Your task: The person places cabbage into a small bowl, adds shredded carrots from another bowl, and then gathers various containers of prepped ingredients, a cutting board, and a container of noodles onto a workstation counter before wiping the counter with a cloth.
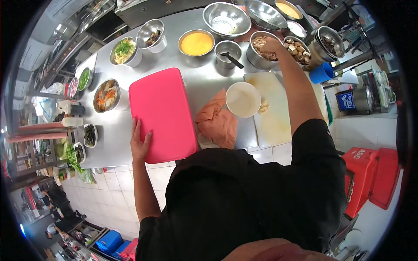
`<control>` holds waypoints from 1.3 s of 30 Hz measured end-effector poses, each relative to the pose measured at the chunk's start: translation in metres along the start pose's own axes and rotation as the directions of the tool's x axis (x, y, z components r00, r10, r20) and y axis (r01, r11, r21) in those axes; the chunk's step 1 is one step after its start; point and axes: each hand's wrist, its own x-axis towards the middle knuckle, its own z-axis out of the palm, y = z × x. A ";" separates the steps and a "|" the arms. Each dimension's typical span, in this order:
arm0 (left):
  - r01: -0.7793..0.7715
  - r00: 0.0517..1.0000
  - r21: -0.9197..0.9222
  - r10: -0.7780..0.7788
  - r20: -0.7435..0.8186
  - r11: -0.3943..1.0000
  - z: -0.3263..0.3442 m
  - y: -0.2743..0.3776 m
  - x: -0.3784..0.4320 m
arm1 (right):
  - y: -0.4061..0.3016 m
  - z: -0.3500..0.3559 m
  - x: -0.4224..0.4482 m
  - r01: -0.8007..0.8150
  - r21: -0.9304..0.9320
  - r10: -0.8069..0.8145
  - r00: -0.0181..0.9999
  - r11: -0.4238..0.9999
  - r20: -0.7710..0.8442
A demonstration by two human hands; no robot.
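Note:
My left hand (140,140) holds the left side of a pink plastic lid or tray (163,114). Its thumb lies on top and its fingers run along the edge. My right hand (273,45) reaches into a deep steel pot (263,63) of pale brown sliced food (260,42); its fingertips are hidden there. Just right of that pot is a steel container of cut mushrooms (297,52). Nearer me are a white tub (243,99) with little visible inside and a crumpled orange cloth (217,120). Small pale chopped pieces (264,107) lie on a white cutting board (274,120).
Along the steel table (107,143) stand a bowl of yellow liquid (196,43), a steel pot with a black-handled utensil (228,53), a colander (227,19) and a blue cup (321,73). Bowls of vegetables (107,94) sit at left. A red bin (359,176) is at right.

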 end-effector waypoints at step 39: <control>-0.023 0.998 -0.037 0.021 -0.063 0.999 -0.002 -0.016 -0.014 | -0.042 -0.049 -0.002 0.009 -0.203 0.026 0.985 0.979 0.171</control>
